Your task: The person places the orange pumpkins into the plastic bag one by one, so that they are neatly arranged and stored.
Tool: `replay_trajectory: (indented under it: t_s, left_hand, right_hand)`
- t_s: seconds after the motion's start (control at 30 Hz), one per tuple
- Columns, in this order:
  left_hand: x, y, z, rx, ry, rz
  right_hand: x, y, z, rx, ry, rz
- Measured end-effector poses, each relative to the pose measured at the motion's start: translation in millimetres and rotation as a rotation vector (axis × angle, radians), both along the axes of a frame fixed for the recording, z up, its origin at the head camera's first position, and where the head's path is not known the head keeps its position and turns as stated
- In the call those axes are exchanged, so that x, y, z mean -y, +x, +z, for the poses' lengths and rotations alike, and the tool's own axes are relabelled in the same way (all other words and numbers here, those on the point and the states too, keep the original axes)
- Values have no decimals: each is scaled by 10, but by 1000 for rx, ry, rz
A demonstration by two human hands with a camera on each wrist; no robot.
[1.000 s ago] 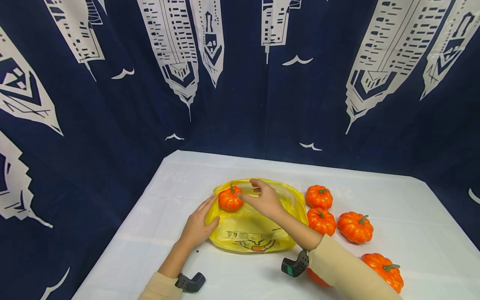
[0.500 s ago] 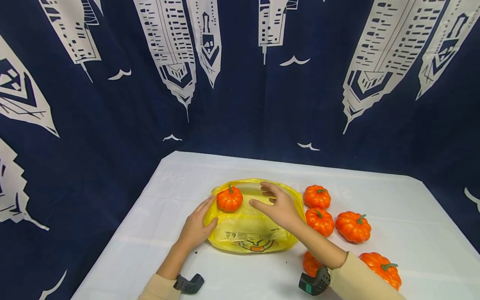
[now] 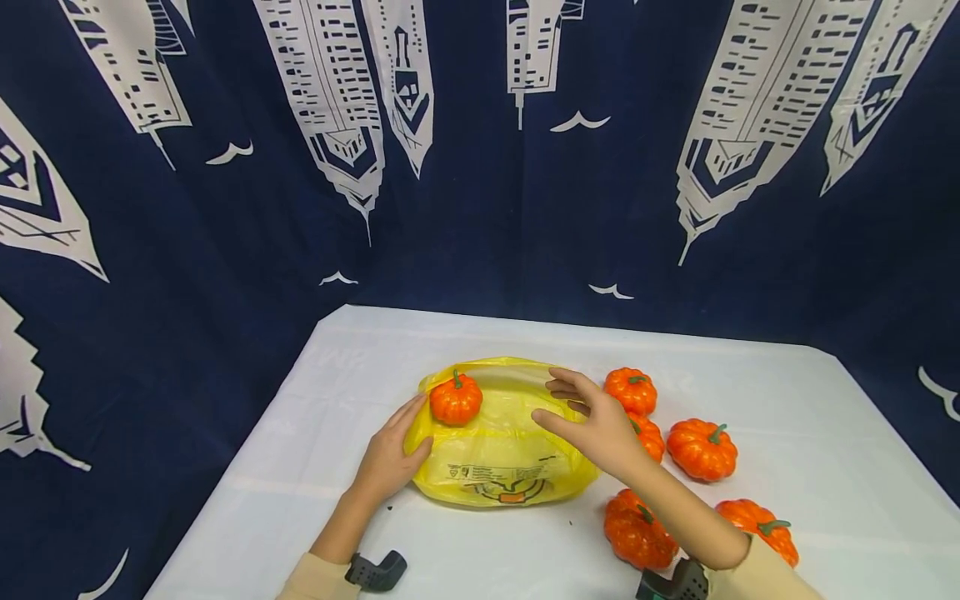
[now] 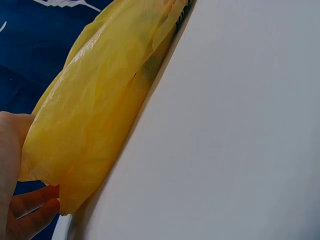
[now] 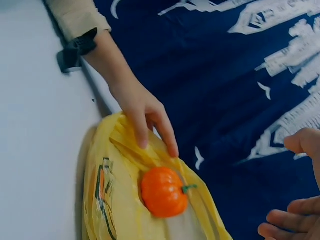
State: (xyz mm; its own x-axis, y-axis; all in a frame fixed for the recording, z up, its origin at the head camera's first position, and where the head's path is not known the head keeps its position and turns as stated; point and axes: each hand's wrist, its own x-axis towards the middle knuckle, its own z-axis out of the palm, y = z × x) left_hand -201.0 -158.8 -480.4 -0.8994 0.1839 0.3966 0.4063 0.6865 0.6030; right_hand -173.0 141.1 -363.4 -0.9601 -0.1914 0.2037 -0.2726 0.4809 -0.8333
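A yellow plastic bag [image 3: 502, 454] lies on the table with its mouth spread wide. Inside its left end sits a small orange pumpkin [image 3: 455, 402] with a green stem, also plain in the right wrist view. My left hand [image 3: 392, 454] rests at the bag's left rim, fingers extended along the edge and thumb apart. In the left wrist view, the bag's corner [image 4: 75, 170] overlaps those fingers. Over the bag's right end hovers my right hand [image 3: 600, 429], fingers spread and holding nothing. Its forearm passes above a pumpkin [image 3: 637, 529] nearer the front.
More pumpkins stand right of the bag: one at the back [image 3: 631, 390], one partly hidden behind my right hand [image 3: 649, 437], one farther right [image 3: 702, 450], and one at the front right [image 3: 759, 529]. A dark blue printed curtain [image 3: 480, 250] hangs behind the white table [image 3: 300, 467].
My right hand has drawn back to the right, away from the pumpkin in the bag. This uncovers more of the front pumpkin. My left hand has stayed at the bag's rim.
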Motion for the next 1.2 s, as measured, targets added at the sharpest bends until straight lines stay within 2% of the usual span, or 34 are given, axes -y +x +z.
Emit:
replay_trajectory:
  t_s: [0.3, 0.43, 0.57, 0.8, 0.97, 1.2]
  left_hand:
    - [11, 7, -12, 6, 2, 0]
    - [13, 9, -11, 10, -1, 3]
    - [10, 7, -3, 9, -2, 4]
    - [4, -4, 9, -2, -6, 3]
    - [6, 5, 8, 2, -6, 3]
    - [-2, 20, 4, 10, 3, -3]
  right_hand:
    - [-288, 41, -93, 7, -74, -14]
    - [-401, 55, -113, -78, -71, -6]
    - [-522, 56, -159, -167, -123, 16]
    - [-752, 59, -257, -261, -208, 20]
    - [-923, 94, -293, -290, -189, 19]
    - [-1198, 166, -307, -308, -115, -61]
